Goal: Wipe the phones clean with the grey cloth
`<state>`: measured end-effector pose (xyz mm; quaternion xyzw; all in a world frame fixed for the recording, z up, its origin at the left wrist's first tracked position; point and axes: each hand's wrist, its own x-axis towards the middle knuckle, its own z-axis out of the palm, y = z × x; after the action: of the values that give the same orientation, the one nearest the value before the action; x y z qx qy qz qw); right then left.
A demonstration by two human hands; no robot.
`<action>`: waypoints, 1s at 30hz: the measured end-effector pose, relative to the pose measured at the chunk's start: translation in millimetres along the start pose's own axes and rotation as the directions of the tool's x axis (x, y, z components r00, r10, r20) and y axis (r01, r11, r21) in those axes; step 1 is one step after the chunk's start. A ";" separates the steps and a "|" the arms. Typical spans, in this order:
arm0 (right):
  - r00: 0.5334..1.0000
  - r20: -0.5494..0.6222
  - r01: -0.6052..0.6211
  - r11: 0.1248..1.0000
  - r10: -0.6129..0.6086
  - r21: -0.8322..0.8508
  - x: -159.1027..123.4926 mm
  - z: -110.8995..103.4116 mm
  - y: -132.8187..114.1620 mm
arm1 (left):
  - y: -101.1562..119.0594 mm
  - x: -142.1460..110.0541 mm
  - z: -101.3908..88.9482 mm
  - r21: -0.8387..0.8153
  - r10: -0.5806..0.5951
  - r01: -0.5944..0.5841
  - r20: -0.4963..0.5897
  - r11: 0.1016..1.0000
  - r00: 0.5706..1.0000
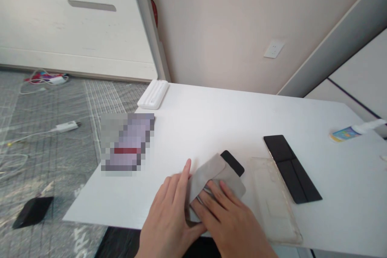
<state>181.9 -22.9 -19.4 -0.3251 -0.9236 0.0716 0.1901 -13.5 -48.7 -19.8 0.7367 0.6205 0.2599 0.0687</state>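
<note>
While hands [166, 213] [232, 225] on cloth [205, 173] (edge [99, 224] near)

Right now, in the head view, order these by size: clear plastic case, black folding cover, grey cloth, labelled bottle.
Clear plastic case and black folding cover: too alike to rank. Next, grey cloth, partly covered. Smallest: labelled bottle.

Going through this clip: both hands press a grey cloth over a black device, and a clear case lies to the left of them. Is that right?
Not quite: the clear case lies to the right of the hands, not the left, as the head view shows. The rest stands: the left hand and right hand press the grey cloth over the black device.
</note>
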 end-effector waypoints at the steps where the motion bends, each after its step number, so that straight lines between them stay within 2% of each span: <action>1: 0.999 0.009 -0.049 0.999 0.049 0.001 1.1 -0.5 0.1 | 0.1 -0.2 0.1 -0.007 -0.012 0.012 -0.001 1.000 1.000; 3: 0.986 0.025 -0.163 0.986 0.164 -0.025 3.8 -3.0 1.3 | 0.4 -0.7 0.3 -0.020 -0.033 0.034 0.014 0.999 0.999; 4: 0.983 0.027 -0.179 0.983 0.180 -0.039 4.9 -4.2 1.9 | 0.5 -1.1 0.4 -0.026 -0.038 0.039 0.026 0.999 0.999; 5: 0.988 0.028 -0.150 0.988 0.152 -0.047 5.7 -5.1 2.4 | 0.7 -1.5 0.5 -0.031 -0.040 0.041 0.036 0.999 0.999; 8: 0.995 0.065 0.081 0.996 -0.079 -0.025 4.5 -7.4 4.4 | 1.0 -3.2 0.6 -0.035 -0.054 0.055 0.052 0.998 0.997; 9: 0.991 0.072 0.116 0.993 -0.114 -0.023 2.9 -9.0 5.9 | 1.0 -3.6 0.6 -0.039 -0.063 0.065 0.057 0.997 0.996; 10: 0.993 0.072 0.097 0.995 -0.095 -0.035 1.1 -11.1 7.9 | 0.8 -3.8 0.5 -0.046 -0.072 0.075 0.062 0.996 0.995; 13: 0.993 0.012 -0.111 0.982 0.114 -0.150 -4.4 -18.9 14.2 | 0.1 -3.3 0.3 -0.077 -0.082 0.088 0.079 0.993 0.994; 14: 0.989 -0.008 -0.146 0.972 0.147 -0.184 -5.6 -21.1 15.2 | -0.1 -3.0 0.2 -0.080 -0.082 0.088 0.082 0.993 0.993; 15: 0.993 -0.021 -0.122 0.972 0.120 -0.200 -6.4 -22.8 15.5 | -0.3 -2.7 0.1 -0.078 -0.080 0.087 0.085 0.993 0.993; 18: 0.995 0.005 0.102 0.983 -0.102 -0.155 -6.9 -25.8 13.7 | -0.3 -2.6 -0.2 -0.057 -0.073 0.079 0.088 0.995 0.993; 19: 0.990 0.018 0.143 0.980 -0.141 -0.137 -6.9 -26.4 13.4 | -0.2 -2.8 -0.4 -0.054 -0.069 0.074 0.087 0.996 0.994; 20: 0.991 0.027 0.135 0.982 -0.132 -0.133 -7.2 -26.9 13.5 | 0.0 -3.1 -0.6 -0.053 -0.069 0.074 0.089 0.996 0.994; 23: 0.999 0.005 -0.048 0.984 0.049 -0.172 -10.2 -25.5 14.7 | 0.1 -3.9 -1.0 -0.053 -0.081 0.086 0.094 0.995 0.992; 24: 0.998 -0.006 -0.066 0.981 0.066 -0.181 -11.7 -23.6 14.7 | -0.1 -4.1 -1.0 -0.053 -0.082 0.087 0.093 0.995 0.992; 25: 0.999 -0.006 -0.044 0.983 0.044 -0.180 -13.1 -21.4 14.2 | -0.3 -4.2 -1.0 -0.052 -0.077 0.083 0.094 0.995 0.993; 28: 0.991 0.041 0.133 0.986 -0.129 -0.101 -15.1 -16.4 11.7 | -1.1 -4.5 -0.8 -0.042 -0.056 0.061 0.094 0.997 0.994; 30: 0.991 0.048 0.128 0.990 -0.125 -0.061 -13.3 -17.1 11.0 | -1.5 -4.6 -0.7 -0.035 -0.054 0.057 0.096 0.998 0.994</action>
<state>204.6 -22.6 -10.6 -0.2702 -0.9481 0.0370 0.1636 -15.5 -52.9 -21.1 0.7293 0.6318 0.2342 0.1191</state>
